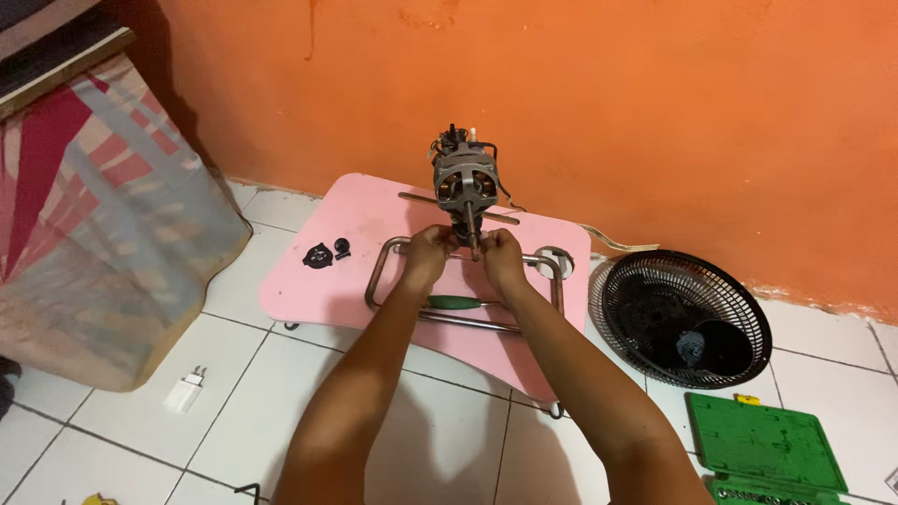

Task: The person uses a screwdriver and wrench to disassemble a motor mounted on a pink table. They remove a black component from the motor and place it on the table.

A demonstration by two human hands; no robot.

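A grey fan motor [464,180] with wires on top stands on a low pink table [318,281], its shaft pointing towards me. My left hand [427,252] and my right hand [499,253] meet at the shaft's front end, fingers closed around it just above a bent metal tube frame [382,273]. A green-handled screwdriver [458,302] lies on the table between my forearms. What my fingertips pinch is too small to tell.
Two small black plastic parts [324,252] lie on the table's left side. A black fan grille [680,318] rests on the tiled floor at right, a green tool case [765,443] below it. A white charger plug [185,389] lies at left, near striped cloth [94,215].
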